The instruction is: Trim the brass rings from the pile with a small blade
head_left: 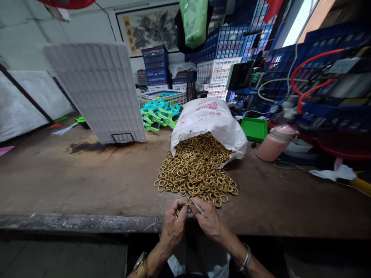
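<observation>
A heap of gold-coloured rings (193,172) spills from the mouth of a white woven sack (208,114) onto the table. Just in front of the heap, at the table's near edge, my two hands meet. My left hand (173,224) is closed on one or more gold rings (177,213), partly hidden by its fingers. Between the thumb and fingers of my right hand (211,221) is a thin, pale, pointed tool (198,208), its tip close to the left fingertips. Its exact kind is too small to make out.
A padded white panel (101,92) stands upright at the left. Turquoise and green plastic pieces (159,112) lie behind the heap. To the right are a green tray (254,129), a pink bottle (275,143) and red hoses (301,92). Stacked crates (218,71) fill the back.
</observation>
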Demonstrator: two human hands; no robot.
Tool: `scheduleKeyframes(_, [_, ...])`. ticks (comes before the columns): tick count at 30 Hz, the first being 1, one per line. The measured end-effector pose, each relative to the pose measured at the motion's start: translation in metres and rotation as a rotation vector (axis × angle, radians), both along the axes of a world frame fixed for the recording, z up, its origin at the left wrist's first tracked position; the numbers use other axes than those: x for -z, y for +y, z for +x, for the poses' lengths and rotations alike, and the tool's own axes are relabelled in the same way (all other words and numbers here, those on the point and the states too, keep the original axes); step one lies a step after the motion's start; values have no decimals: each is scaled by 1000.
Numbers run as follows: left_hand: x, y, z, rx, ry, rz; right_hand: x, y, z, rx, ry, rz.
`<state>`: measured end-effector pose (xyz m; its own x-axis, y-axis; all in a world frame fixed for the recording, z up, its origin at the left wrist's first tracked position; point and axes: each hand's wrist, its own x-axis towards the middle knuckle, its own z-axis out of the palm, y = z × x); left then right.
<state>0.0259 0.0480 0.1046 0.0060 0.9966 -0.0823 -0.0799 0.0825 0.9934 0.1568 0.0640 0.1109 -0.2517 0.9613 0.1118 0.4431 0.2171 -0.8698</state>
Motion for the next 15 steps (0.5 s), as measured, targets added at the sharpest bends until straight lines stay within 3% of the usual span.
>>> scheduleKeyframes(4, [-2, -5, 0, -62, 21, 0, 0, -1, -4, 36, 121, -120])
scheduleKeyframes(11, [-6, -13, 7, -73, 71, -6, 17, 0, -9, 41, 450, -560])
scheduleKeyframes(15, [-10, -15, 10, -60, 44, -62, 20, 5, -6, 49, 424, -474])
